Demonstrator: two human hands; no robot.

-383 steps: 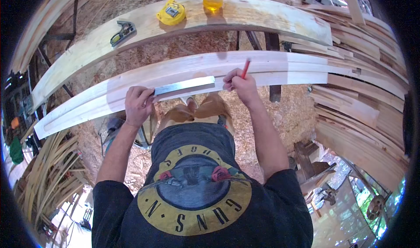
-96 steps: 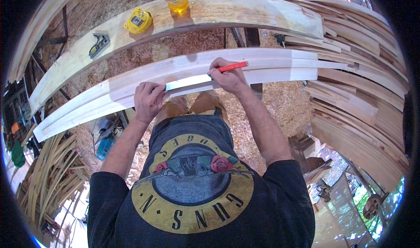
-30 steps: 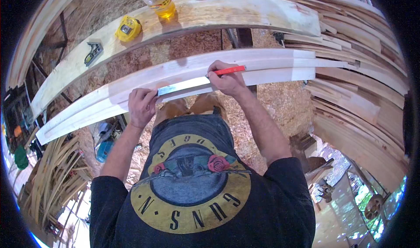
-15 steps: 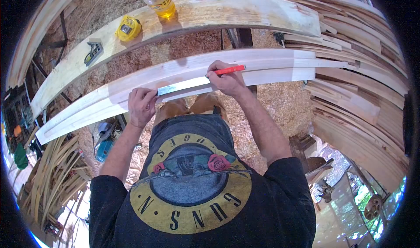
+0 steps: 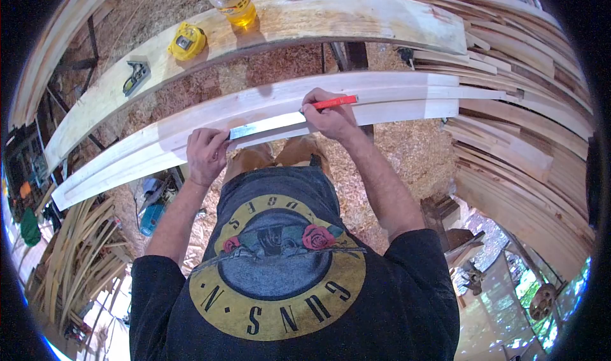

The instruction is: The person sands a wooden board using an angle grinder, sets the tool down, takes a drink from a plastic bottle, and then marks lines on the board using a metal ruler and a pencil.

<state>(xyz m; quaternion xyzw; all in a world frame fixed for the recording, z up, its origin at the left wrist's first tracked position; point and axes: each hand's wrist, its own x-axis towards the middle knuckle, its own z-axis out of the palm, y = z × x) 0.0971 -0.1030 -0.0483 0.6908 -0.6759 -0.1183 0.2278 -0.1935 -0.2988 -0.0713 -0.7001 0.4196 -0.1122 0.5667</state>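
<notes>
A flat metal strip (image 5: 267, 125) lies along the pale wooden boards (image 5: 153, 146) in front of me. My left hand (image 5: 207, 153) is closed on the strip's left end, fingers pinched over it. At the strip's right end, my right hand (image 5: 331, 115) grips a red pencil (image 5: 336, 102), its tip down at the strip's end. Beyond, a wider plank (image 5: 356, 17) carries a yellow tape measure (image 5: 186, 41), a small black and yellow tool (image 5: 135, 77) and a bottle of yellow liquid (image 5: 234, 5).
Long boards are stacked at the right (image 5: 528, 202). Thin wood strips (image 5: 79, 253) pile up at the lower left, near a teal power tool (image 5: 151, 218) on the floor. Shavings (image 5: 407, 157) cover the ground under the boards.
Compared with the oldest frame, my right hand has moved left onto the strip's right end, and the pencil has tipped from upright to nearly flat. Over the last second almost nothing differs.
</notes>
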